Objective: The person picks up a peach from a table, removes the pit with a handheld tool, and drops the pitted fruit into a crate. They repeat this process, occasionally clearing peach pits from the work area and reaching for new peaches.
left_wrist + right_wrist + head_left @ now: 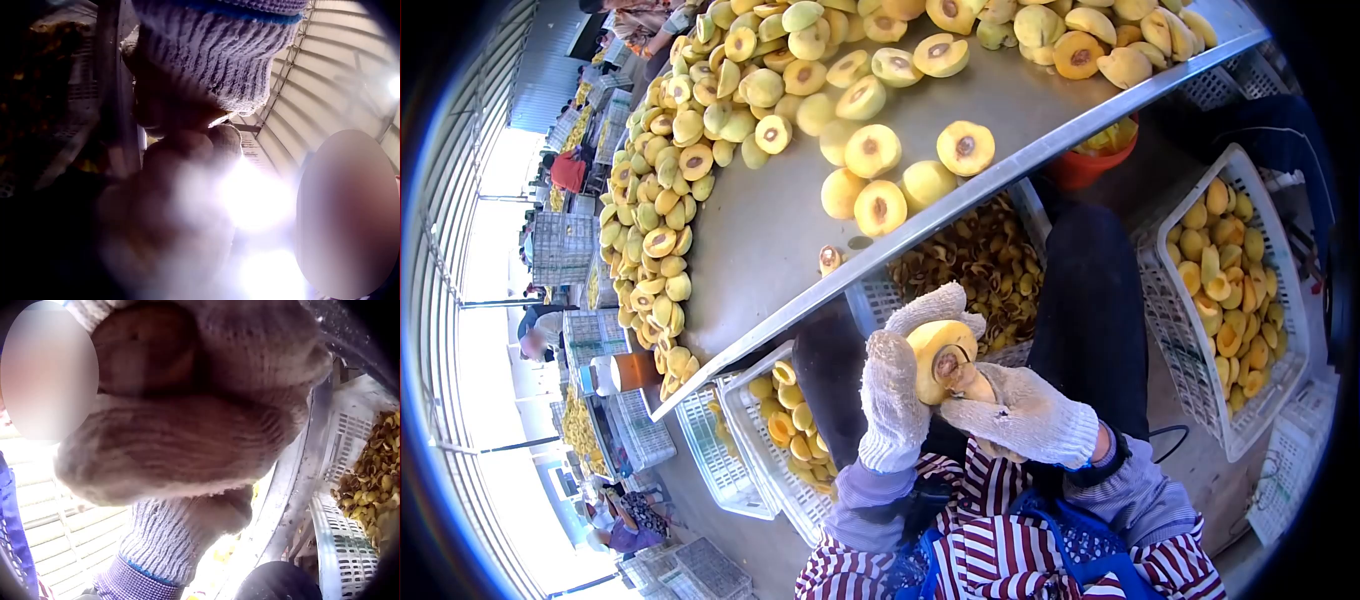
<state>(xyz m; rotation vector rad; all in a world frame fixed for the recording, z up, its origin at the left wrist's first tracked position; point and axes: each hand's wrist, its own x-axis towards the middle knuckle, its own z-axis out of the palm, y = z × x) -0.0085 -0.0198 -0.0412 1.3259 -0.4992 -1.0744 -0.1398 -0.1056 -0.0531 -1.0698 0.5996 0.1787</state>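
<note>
In the head view my gloved left hand (893, 390) grips a yellow peach half (933, 345), its cut face and brown pit turned up towards me. My gloved right hand (1035, 412) is close against the fruit, curled round a tool with a brown handle (972, 384) that meets the peach at the pit. A rounded brown end, likely of this handle, shows within the right glove in the right wrist view; the working end is largely hidden. Both gloves are white knit, with stained fingers. The left wrist view is mostly dark and glare, showing the left glove's cuff (212, 59).
A metal table (755, 235) bears heaped peach halves (670, 200); several lie near its raised edge. Below stands a crate of brown-yellow scraps (975, 265). Crates of peaches flank my legs, right (1225, 300) and left (790, 425). A red bucket (1090, 168) stands under the table edge.
</note>
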